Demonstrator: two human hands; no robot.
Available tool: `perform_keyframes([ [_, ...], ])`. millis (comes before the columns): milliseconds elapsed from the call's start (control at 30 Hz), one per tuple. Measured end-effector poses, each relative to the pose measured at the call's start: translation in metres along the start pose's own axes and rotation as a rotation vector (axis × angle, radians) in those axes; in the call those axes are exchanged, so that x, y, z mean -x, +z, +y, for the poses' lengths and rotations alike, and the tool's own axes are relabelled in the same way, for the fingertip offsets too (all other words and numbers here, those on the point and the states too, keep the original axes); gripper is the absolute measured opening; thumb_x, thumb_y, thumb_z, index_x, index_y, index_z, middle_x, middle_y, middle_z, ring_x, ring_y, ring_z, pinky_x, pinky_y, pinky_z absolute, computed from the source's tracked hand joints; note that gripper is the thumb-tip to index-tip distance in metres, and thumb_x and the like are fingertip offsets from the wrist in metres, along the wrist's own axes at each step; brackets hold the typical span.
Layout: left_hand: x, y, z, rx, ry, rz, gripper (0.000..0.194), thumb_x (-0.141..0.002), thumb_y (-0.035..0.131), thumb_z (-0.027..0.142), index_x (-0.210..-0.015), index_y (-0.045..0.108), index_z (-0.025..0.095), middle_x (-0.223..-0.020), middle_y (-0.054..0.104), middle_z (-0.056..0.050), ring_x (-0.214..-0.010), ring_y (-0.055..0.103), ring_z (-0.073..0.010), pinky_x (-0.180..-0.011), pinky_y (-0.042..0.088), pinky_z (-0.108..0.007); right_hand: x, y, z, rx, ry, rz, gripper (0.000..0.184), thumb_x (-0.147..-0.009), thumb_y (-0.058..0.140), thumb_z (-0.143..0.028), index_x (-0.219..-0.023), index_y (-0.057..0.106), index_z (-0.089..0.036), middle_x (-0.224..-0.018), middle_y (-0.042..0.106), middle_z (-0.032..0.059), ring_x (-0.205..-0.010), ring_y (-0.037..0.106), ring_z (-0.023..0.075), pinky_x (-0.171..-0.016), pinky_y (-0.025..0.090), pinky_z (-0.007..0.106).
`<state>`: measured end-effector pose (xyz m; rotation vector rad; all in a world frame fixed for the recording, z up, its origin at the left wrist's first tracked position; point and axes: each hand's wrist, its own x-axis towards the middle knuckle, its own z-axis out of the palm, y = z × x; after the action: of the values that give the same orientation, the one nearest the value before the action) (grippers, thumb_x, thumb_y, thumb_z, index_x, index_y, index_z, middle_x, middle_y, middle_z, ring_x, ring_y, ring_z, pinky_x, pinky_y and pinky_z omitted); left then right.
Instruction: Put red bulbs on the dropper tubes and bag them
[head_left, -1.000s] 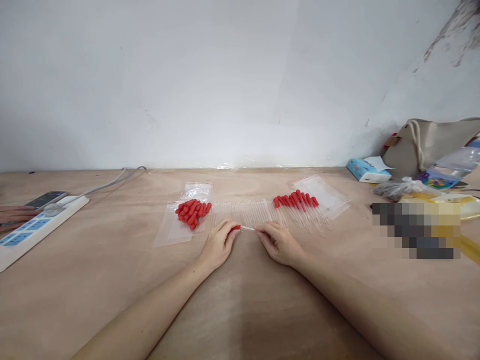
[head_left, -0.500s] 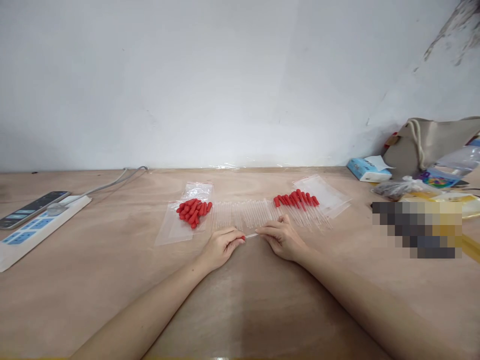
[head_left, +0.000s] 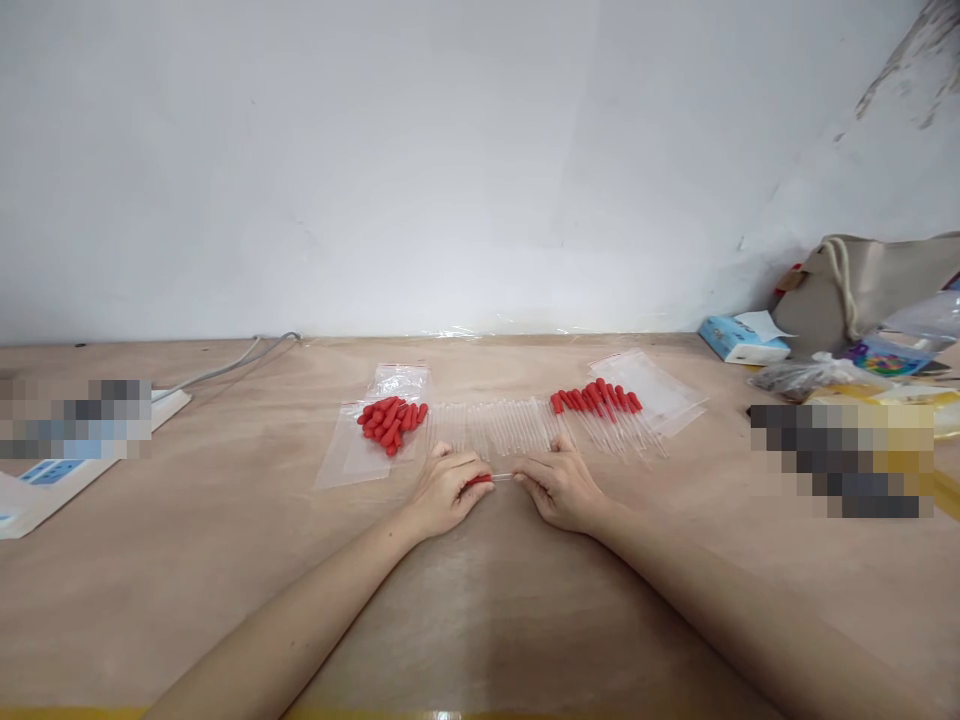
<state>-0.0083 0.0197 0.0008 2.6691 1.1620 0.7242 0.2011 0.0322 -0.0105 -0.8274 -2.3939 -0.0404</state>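
My left hand [head_left: 452, 490] is closed on a red rubber bulb [head_left: 480, 480], which shows between thumb and fingers. My right hand [head_left: 559, 485] pinches a thin clear dropper tube [head_left: 503, 477] that spans the gap to the bulb. Whether the tube sits inside the bulb's mouth is hidden by the fingers. Behind my hands lies a row of clear tubes [head_left: 517, 428]. A pile of red bulbs [head_left: 390, 420] rests on plastic bags at the left. To the right lie several tubes with red bulbs on their ends [head_left: 598, 398].
Clear zip bags [head_left: 352, 455] lie under the left pile, and more plastic bags [head_left: 660, 395] lie at the right. A power strip [head_left: 97, 465] with a cable stands far left. A tissue pack [head_left: 742, 340] and a beige bag [head_left: 885, 285] are at the back right by the wall.
More of the red bulb shows in my left hand, and the visible stretch of tube between my hands is shorter. The camera view has shifted slightly.
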Motion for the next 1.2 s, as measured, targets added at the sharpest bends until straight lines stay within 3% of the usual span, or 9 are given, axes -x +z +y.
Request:
perform_keyframes([
  [300, -0.004, -0.002, 0.0, -0.028, -0.044, 0.059, 0.021, -0.088, 0.041, 0.031, -0.084, 0.058, 0.019, -0.078, 0.062, 0.0, -0.072, 0.055, -0.0135, -0.073, 0.031, -0.031, -0.01, -0.007, -0.003, 0.048, 0.012, -0.064, 0.022, -0.086, 0.037, -0.019, -0.082, 0.059, -0.017, -0.069, 0.062, 0.0017, -0.06, 0.048, 0.0119, -0.069, 0.022, 0.031],
  [433, -0.001, -0.006, -0.006, -0.057, -0.09, 0.176, 0.025, -0.084, 0.049, 0.033, -0.106, 0.053, 0.022, -0.098, 0.06, -0.003, -0.091, 0.053, -0.0182, -0.083, 0.034, -0.034, -0.015, -0.021, 0.003, 0.18, 0.029, -0.045, 0.021, -0.084, 0.043, -0.023, -0.077, 0.062, -0.019, -0.073, 0.062, 0.0052, -0.073, 0.049, 0.0162, -0.072, 0.022, 0.033],
  [500, 0.002, -0.006, -0.009, -0.045, -0.124, 0.219, 0.036, -0.081, 0.052, 0.031, -0.116, 0.047, 0.023, -0.107, 0.055, -0.005, -0.1, 0.049, -0.0202, -0.086, 0.036, -0.035, -0.014, -0.027, 0.015, 0.239, 0.17, 0.023, 0.021, -0.083, 0.045, -0.025, -0.075, 0.063, -0.019, -0.074, 0.062, 0.006, -0.075, 0.049, 0.0173, -0.07, 0.022, 0.033],
  [600, 0.006, -0.006, -0.01, 0.0, -0.153, 0.205, 0.038, -0.081, 0.052, 0.026, -0.117, 0.044, 0.023, -0.11, 0.051, -0.005, -0.101, 0.048, -0.02, -0.087, 0.039, -0.034, -0.009, -0.036, 0.041, 0.319, 0.547, 0.131, 0.026, -0.082, 0.043, -0.03, -0.073, 0.064, -0.019, -0.072, 0.063, 0.0046, -0.074, 0.051, 0.0178, -0.068, 0.022, 0.033],
  [667, 0.006, -0.005, -0.01, 0.022, -0.159, 0.17, 0.036, -0.08, 0.051, 0.025, -0.116, 0.044, 0.024, -0.109, 0.051, -0.005, -0.1, 0.049, -0.0198, -0.086, 0.041, -0.034, -0.004, -0.039, 0.057, 0.351, 0.751, 0.134, 0.029, -0.08, 0.04, -0.031, -0.069, 0.064, -0.019, -0.071, 0.064, 0.0041, -0.073, 0.052, 0.0184, -0.067, 0.022, 0.033],
  [767, 0.006, -0.003, -0.009, 0.04, -0.16, 0.142, 0.035, -0.081, 0.05, 0.024, -0.116, 0.045, 0.024, -0.109, 0.05, -0.005, -0.099, 0.049, -0.0197, -0.083, 0.043, -0.033, 0.003, -0.039, 0.072, 0.368, 0.897, 0.077, 0.03, -0.078, 0.04, -0.032, -0.066, 0.064, -0.019, -0.071, 0.064, 0.0055, -0.075, 0.054, 0.0205, -0.068, 0.022, 0.034],
  [967, 0.006, -0.003, -0.011, 0.042, -0.155, 0.147, 0.027, -0.081, 0.05, 0.024, -0.108, 0.051, 0.023, -0.103, 0.051, -0.005, -0.092, 0.051, -0.018, -0.079, 0.044, -0.031, 0.009, -0.034, 0.078, 0.362, 0.99, 0.076, 0.026, -0.075, 0.043, -0.038, -0.08, 0.06, -0.019, -0.071, 0.064, 0.0046, -0.073, 0.055, 0.0219, -0.074, 0.022, 0.038],
  [1200, 0.005, -0.004, -0.01, 0.049, -0.166, 0.123, 0.024, -0.081, 0.049, 0.024, -0.104, 0.054, 0.024, -0.104, 0.051, -0.005, -0.089, 0.052, -0.0177, -0.073, 0.046, -0.03, 0.0, -0.026, 0.063, 0.359, 0.842, 0.101, 0.033, -0.074, 0.042, -0.048, -0.067, 0.058, -0.019, -0.07, 0.063, 0.0033, -0.072, 0.054, 0.0196, -0.073, 0.022, 0.037],
])
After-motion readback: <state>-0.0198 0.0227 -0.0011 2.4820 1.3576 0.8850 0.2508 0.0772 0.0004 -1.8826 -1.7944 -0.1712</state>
